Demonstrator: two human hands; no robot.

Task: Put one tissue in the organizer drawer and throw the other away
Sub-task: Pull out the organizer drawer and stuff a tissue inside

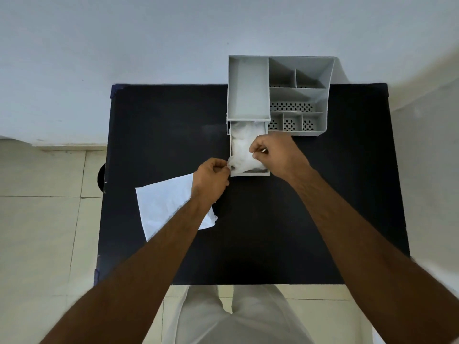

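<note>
A grey desk organizer [325, 78] stands at the far right of a black table [161, 135]. Its drawer [250, 173] is pulled out toward me, and a crumpled white tissue [241, 147] lies inside it. My left hand [211, 180] pinches the tissue's near left corner at the drawer's edge. Over the drawer's right side, my right hand [275, 153] pinches the same tissue. A second white tissue [164, 204] lies flat on the table to the left, partly hidden under my left forearm.
The organizer has a long open tray [248, 90] and several small perforated compartments [293, 106]. A dark round object [101, 175] peeks out past the table's left edge. Pale floor tiles surround the table, and a light wall runs behind it.
</note>
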